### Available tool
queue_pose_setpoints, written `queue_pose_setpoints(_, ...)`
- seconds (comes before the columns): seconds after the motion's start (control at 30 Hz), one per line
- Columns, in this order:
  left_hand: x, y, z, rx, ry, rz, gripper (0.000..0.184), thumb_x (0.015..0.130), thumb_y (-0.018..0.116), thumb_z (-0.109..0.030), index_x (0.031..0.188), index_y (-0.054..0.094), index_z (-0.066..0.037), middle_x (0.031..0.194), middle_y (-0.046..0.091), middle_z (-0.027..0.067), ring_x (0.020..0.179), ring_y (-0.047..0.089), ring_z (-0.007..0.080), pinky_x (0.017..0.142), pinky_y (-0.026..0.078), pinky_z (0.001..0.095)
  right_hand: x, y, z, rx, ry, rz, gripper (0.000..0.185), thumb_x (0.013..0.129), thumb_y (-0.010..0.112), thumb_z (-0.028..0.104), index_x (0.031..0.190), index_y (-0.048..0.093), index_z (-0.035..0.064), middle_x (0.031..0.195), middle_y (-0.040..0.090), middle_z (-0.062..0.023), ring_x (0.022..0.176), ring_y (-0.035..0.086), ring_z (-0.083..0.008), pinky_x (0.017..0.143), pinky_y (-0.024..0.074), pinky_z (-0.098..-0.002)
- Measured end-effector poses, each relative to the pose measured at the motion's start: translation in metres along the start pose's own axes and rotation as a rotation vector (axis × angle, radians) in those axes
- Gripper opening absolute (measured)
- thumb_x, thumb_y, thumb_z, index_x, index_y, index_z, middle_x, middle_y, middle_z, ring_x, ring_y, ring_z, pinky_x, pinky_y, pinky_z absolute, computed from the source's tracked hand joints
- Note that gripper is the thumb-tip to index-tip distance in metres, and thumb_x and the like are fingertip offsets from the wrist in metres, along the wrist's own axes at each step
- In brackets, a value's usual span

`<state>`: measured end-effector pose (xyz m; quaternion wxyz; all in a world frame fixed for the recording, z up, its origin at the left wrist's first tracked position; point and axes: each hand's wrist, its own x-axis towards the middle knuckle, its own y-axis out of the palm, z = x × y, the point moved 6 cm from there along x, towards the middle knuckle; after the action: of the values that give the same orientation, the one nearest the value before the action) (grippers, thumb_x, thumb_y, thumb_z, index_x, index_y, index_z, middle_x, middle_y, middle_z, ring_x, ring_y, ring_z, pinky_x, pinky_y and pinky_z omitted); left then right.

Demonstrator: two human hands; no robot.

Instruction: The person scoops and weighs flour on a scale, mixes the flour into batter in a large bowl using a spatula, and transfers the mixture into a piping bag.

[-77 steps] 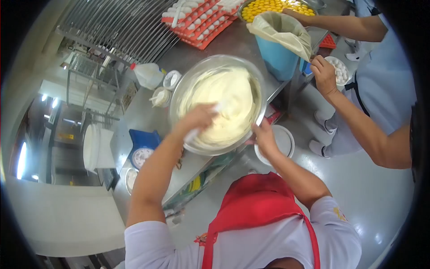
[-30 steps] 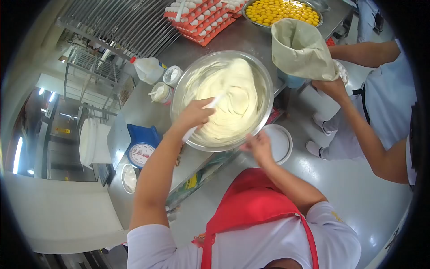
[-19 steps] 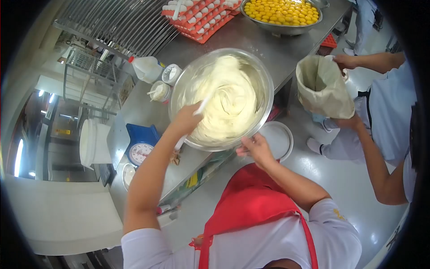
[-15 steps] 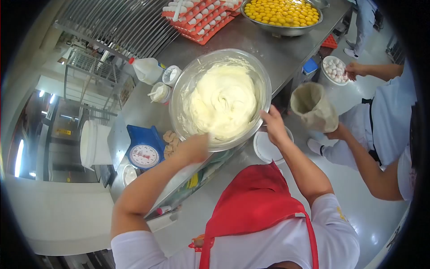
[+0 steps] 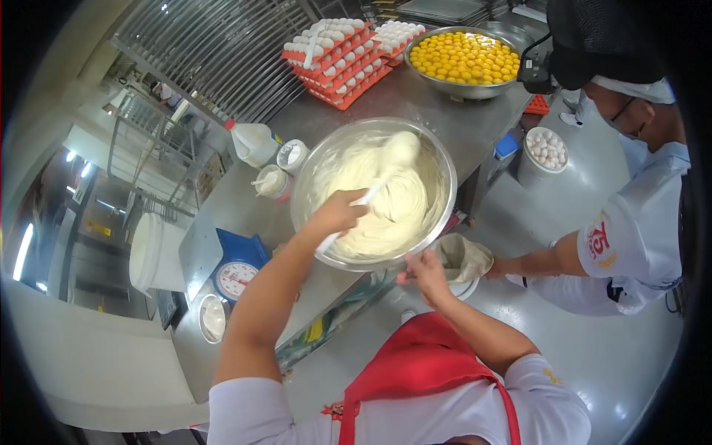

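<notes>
A big metal bowl (image 5: 450,178) of pale, creamy batter (image 5: 378,222) stands at the table's edge. My left hand (image 5: 341,212) is closed around the handle of a white spatula (image 5: 374,190); batter is heaped at its far end. Just below the bowl's near rim is my right hand (image 5: 428,276), fingers apart and holding nothing; whether a fingertip touches the rim is unclear. Close to its right hangs a beige cloth bag (image 5: 467,259), held by a co-worker's hand (image 5: 498,268).
Egg trays (image 5: 341,70) and a bowl of yolks (image 5: 463,90) stand at the back. A jug (image 5: 254,144), two tubs and a blue scale (image 5: 241,256) are left of the batter. A bucket of eggs (image 5: 545,150) is on the floor; a co-worker (image 5: 630,215) leans in at right.
The co-worker has leaned in and brought the bag down and left, beside my right hand. My right hand has left the bowl's rim. My left hand has moved up over the batter.
</notes>
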<state>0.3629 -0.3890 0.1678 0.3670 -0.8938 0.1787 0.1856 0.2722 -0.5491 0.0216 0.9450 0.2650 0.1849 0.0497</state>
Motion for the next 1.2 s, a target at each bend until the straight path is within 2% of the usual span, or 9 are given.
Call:
queue_pose_setpoints(0.1,-0.013,-0.009,0.076,0.976,0.198,-0.280,0.052,0.081,0.056,-0.013,0.130,0.045,-0.003,0.067,0.061,0.0094,0.043,0.052,0.0143,0.045,0.045,0.0289,0.017,-0.027,0.050,-0.053,-0.083,-0.153,0.027,0.090,0.053,0.026,0.105,0.041,0.0065,0.090,0.055,-0.0073,0.073,0.061,-0.0182,0.055,0.0560,-0.0348)
queue_pose_setpoints(0.17,-0.009,0.024,0.084,0.977,0.565,-0.277,0.054,0.080,0.057,-0.013,0.131,0.044,-0.003,0.066,0.061,0.0087,0.042,0.051,0.0140,0.043,0.045,0.0279,0.053,-0.035,0.078,0.100,0.000,-0.068,0.027,0.091,0.049,0.021,0.112,0.041,0.0064,0.099,0.057,-0.0094,0.076,0.063,-0.0204,0.057,0.0572,-0.0353)
queue_pose_setpoints(0.3,0.036,0.034,0.000,0.078,0.060,0.092,0.057,0.079,0.056,-0.012,0.133,0.042,-0.002,0.073,0.063,0.0121,0.041,0.051,0.0149,0.044,0.046,0.0281,0.031,-0.022,0.049,0.022,-0.101,-0.137,0.044,0.086,0.052,0.004,0.128,0.038,0.0074,0.103,0.058,-0.0108,0.069,0.063,-0.0181,0.054,0.0574,-0.0349)
queue_pose_setpoints(0.57,0.006,0.044,0.047,0.951,0.365,-0.054,0.046,0.078,0.057,-0.010,0.122,0.051,0.004,0.068,0.062,0.0131,0.050,0.057,0.0185,0.046,0.046,0.0329,0.062,-0.031,0.067,0.029,-0.051,-0.021,0.027,0.089,0.052,0.015,0.113,0.045,0.0066,0.084,0.059,-0.0081,0.060,0.058,-0.0157,0.049,0.0547,-0.0314)
queue_pose_setpoints(0.63,0.025,0.030,-0.006,0.034,-0.047,0.098,0.042,0.076,0.049,-0.003,0.117,0.054,0.003,0.079,0.064,0.0212,0.074,0.064,0.0325,0.067,0.050,0.0415,0.028,-0.015,0.043,0.107,0.003,-0.097,0.027,0.088,0.052,0.012,0.114,0.046,0.0073,0.083,0.060,-0.0085,0.059,0.059,-0.0158,0.050,0.0548,-0.0305)
queue_pose_setpoints(0.73,-0.009,-0.002,-0.006,0.328,-0.136,-0.080,0.042,0.075,0.048,-0.002,0.116,0.055,0.003,0.090,0.064,0.0242,0.083,0.064,0.0343,0.073,0.050,0.0415,0.011,-0.014,0.024,-0.044,0.110,-0.017,0.017,0.089,0.054,0.014,0.098,0.046,0.0015,0.071,0.057,-0.0083,0.058,0.059,-0.0184,0.049,0.0545,-0.0320)
queue_pose_setpoints(0.87,0.000,0.039,0.070,0.754,0.336,-0.018,0.055,0.074,0.053,-0.006,0.129,0.047,-0.003,0.092,0.066,0.0195,0.047,0.056,0.0162,0.043,0.046,0.0310,0.064,-0.037,0.082,0.103,0.048,0.074,0.019,0.088,0.051,0.009,0.103,0.042,0.0005,0.089,0.058,-0.0136,0.070,0.061,-0.0200,0.053,0.0571,-0.0357)
queue_pose_setpoints(1.0,0.022,0.027,-0.023,0.021,-0.011,0.008,0.055,0.071,0.056,-0.007,0.125,0.049,0.001,0.086,0.067,0.0155,0.061,0.063,0.0200,0.052,0.050,0.0308,0.017,-0.011,0.033,0.144,-0.053,-0.116,0.033,0.087,0.052,0.008,0.117,0.039,0.0050,0.101,0.056,-0.0123,0.075,0.062,-0.0212,0.054,0.0577,-0.0358)
queue_pose_setpoints(1.2,0.018,0.020,-0.005,0.503,0.109,-0.080,0.052,0.080,0.053,-0.010,0.131,0.046,-0.006,0.064,0.058,0.0083,0.044,0.051,0.0128,0.041,0.043,0.0273,0.065,-0.051,0.090,-0.028,-0.026,-0.016,0.041,0.084,0.057,0.010,0.118,0.038,-0.0005,0.109,0.054,-0.0159,0.087,0.063,-0.0240,0.058,0.0579,-0.0342)
